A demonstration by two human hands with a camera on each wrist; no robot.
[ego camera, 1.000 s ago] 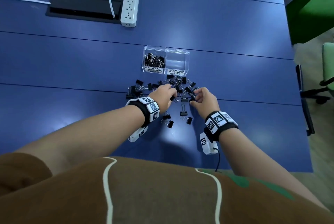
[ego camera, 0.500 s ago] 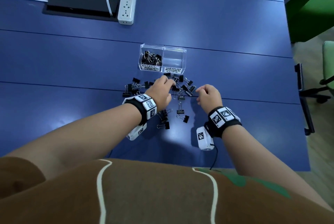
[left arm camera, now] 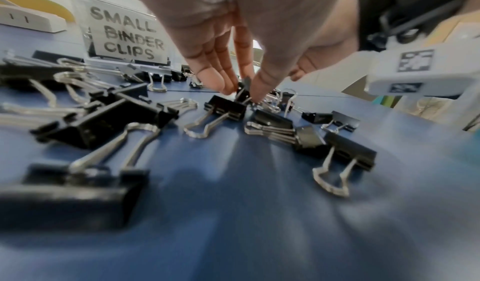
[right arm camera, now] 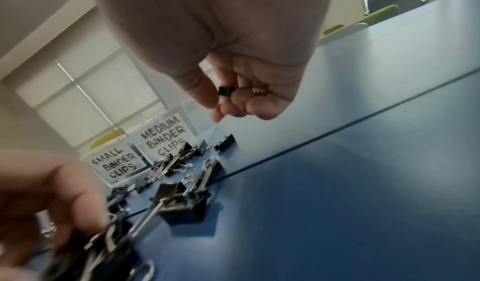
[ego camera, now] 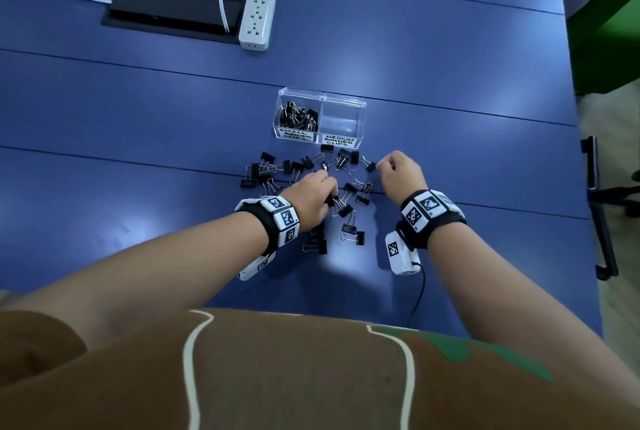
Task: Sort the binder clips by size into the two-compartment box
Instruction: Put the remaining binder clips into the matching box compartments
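A clear two-compartment box (ego camera: 321, 107) stands on the blue table; its left half, labelled SMALL BINDER CLIPS (left arm camera: 127, 37), holds several black clips, and its right half, labelled MEDIUM BINDER CLIPS (right arm camera: 166, 139), is bare. Several black binder clips (ego camera: 343, 187) lie scattered in front of it. My left hand (ego camera: 313, 199) reaches down into the pile and pinches a small clip (left arm camera: 242, 92) between thumb and fingertips. My right hand (ego camera: 398, 171) hovers above the table to the right of the pile, fingers curled round a small black clip (right arm camera: 224, 91).
A white power strip (ego camera: 257, 19) lies beside a black cable hatch (ego camera: 166, 10) at the far side of the table. The table's right edge (ego camera: 585, 187) drops off to a floor with a chair base.
My right hand lifted out of the pile and moved right and forward with a clip in it. My left hand shifted to a clip nearer the pile's middle.
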